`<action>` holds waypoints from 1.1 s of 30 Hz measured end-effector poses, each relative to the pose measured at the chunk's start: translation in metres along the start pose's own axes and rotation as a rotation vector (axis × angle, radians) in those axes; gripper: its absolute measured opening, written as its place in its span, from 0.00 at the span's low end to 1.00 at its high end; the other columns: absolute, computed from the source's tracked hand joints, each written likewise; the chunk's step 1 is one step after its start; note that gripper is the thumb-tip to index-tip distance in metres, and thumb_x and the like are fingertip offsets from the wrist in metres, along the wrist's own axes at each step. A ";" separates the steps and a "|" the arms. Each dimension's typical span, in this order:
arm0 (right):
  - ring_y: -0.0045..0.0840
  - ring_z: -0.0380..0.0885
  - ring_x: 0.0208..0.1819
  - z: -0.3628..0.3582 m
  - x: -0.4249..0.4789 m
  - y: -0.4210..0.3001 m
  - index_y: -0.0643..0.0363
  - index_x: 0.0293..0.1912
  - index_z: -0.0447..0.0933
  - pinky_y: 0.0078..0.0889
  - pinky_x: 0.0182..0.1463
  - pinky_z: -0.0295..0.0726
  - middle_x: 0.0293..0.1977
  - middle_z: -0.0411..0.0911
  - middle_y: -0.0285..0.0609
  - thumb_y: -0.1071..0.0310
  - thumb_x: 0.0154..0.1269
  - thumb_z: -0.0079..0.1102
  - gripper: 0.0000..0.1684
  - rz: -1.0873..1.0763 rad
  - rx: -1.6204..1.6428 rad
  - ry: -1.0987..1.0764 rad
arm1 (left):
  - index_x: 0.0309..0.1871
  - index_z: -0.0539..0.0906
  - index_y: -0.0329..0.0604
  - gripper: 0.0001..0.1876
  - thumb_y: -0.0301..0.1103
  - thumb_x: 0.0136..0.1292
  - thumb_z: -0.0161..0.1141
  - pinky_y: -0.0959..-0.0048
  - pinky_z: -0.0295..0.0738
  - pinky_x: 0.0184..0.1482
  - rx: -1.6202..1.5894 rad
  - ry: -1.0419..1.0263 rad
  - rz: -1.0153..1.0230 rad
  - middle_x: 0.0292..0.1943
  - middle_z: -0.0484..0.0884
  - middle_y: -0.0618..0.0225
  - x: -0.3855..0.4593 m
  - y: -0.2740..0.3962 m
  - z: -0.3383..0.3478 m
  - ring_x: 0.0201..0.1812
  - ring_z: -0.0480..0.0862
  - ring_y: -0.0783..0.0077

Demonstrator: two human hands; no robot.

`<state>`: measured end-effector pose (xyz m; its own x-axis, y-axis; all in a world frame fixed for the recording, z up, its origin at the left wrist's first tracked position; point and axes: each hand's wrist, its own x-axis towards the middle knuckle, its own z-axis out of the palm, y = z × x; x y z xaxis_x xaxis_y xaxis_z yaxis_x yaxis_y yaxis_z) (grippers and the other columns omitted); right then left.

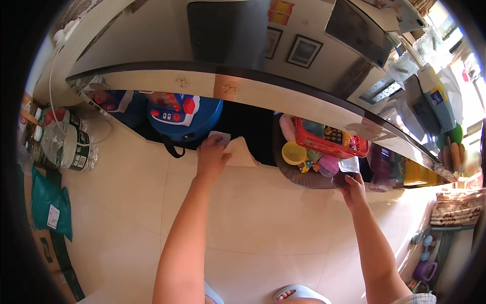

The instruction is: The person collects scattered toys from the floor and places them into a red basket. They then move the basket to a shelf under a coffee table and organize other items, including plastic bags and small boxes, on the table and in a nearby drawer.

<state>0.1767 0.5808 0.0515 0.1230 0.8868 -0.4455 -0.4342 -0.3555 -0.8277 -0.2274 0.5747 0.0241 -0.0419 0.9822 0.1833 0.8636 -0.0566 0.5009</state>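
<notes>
On the low dark shelf under the cabinet, my left hand [211, 152] has its fingers on a small pale piece [224, 137], beside a cream cloth or paper sheet [241, 154]; whether it grips either I cannot tell. My right hand [354, 188] holds a small clear plastic container [349, 165] at the right edge of a dark oval basket [283, 171]. In that basket lie a red plastic basket [322, 146] of small toys, a yellow cup [294, 152] and a purple round toy [328, 165]. A blue round case [186, 129] with a toy console [175, 114] stands left.
The glossy cabinet top [152, 38] and its drawer front [144, 81] overhang the shelf. Large plastic bottles [64, 142] and a teal bag [51, 203] are at the left. At the right are a purple bottle [379, 167], folded patterned cloth [453, 207] and a purple-handled item [425, 270].
</notes>
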 end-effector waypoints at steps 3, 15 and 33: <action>0.38 0.75 0.43 -0.001 -0.002 0.000 0.58 0.50 0.61 0.42 0.44 0.79 0.44 0.71 0.48 0.82 0.58 0.41 0.20 -0.013 -0.006 -0.014 | 0.25 0.78 0.37 0.05 0.26 0.43 0.62 0.62 0.65 0.52 0.040 -0.038 -0.024 0.49 0.73 0.60 -0.008 0.012 0.006 0.51 0.71 0.57; 0.37 0.76 0.42 0.011 -0.003 0.012 0.58 0.51 0.61 0.42 0.43 0.79 0.44 0.71 0.46 0.83 0.58 0.40 0.21 -0.011 0.018 0.003 | 0.35 0.79 0.43 0.08 0.25 0.50 0.54 0.61 0.66 0.54 0.228 0.046 0.201 0.51 0.72 0.67 -0.043 -0.011 0.000 0.53 0.72 0.62; 0.31 0.75 0.43 0.074 -0.038 0.037 0.54 0.52 0.57 0.36 0.39 0.81 0.46 0.68 0.43 0.83 0.59 0.40 0.22 0.073 0.036 0.025 | 0.41 0.75 0.39 0.19 0.34 0.44 0.64 0.62 0.62 0.55 -0.090 -0.030 0.393 0.43 0.75 0.62 -0.031 0.147 0.005 0.51 0.71 0.60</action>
<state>0.0899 0.5561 0.0634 0.1119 0.8510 -0.5131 -0.4746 -0.4079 -0.7800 -0.0966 0.5367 0.0883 0.2987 0.8872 0.3517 0.7632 -0.4433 0.4701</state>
